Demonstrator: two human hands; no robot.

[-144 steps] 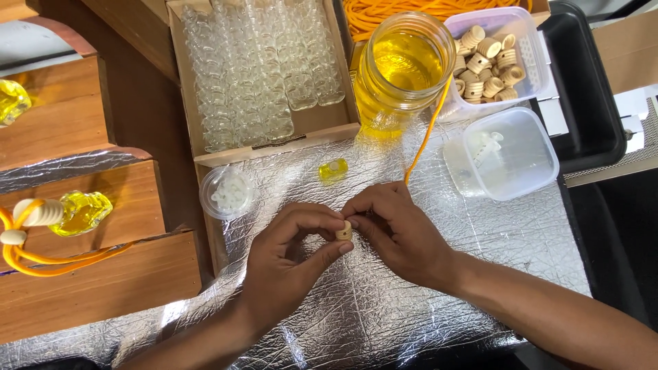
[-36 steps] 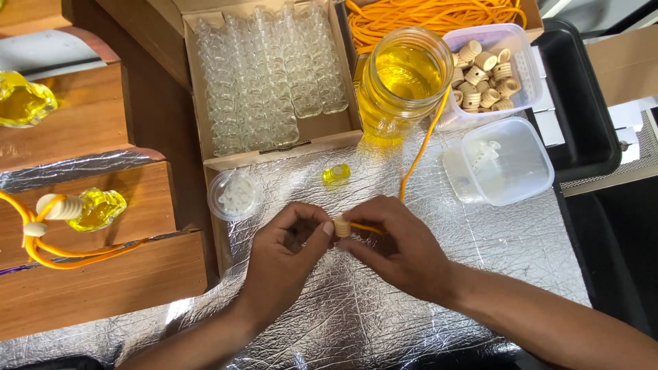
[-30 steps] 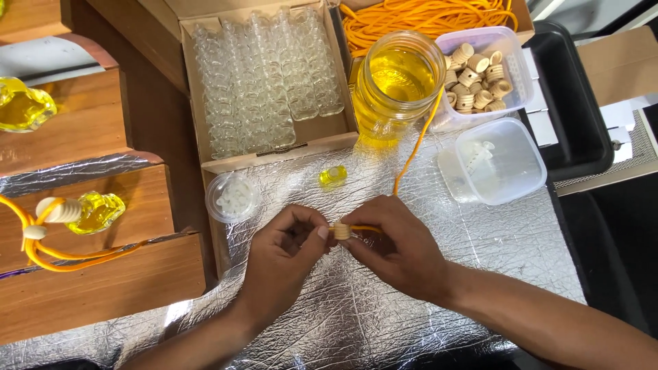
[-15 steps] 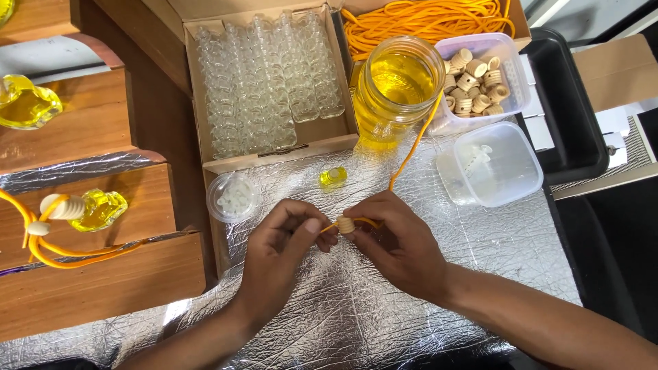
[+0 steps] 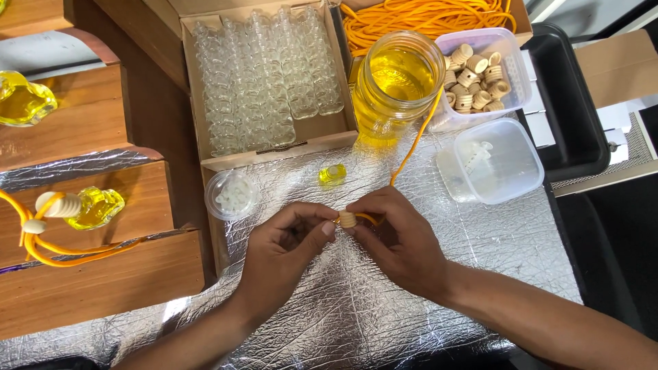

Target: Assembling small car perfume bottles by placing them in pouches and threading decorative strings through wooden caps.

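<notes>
Over the foil-covered work surface, my left hand and my right hand meet fingertip to fingertip. Between them sits a small wooden cap threaded on an orange cord. My right hand pinches the cap and the cord beside it; my left hand's thumb and forefinger touch the cord's end at the cap. The cord runs up past a glass jar of yellow liquid. A small bottle filled with yellow liquid lies on the foil just above my hands.
A cardboard box of empty small glass bottles stands at the back. A tub of wooden caps, a lidded clear tub, a small round cup of white plugs and orange cords surround it. Finished corded bottles rest on wooden steps at left.
The cap has slid along the cord between my fingertips. My hands have stayed in the same spot; the view shifted slightly.
</notes>
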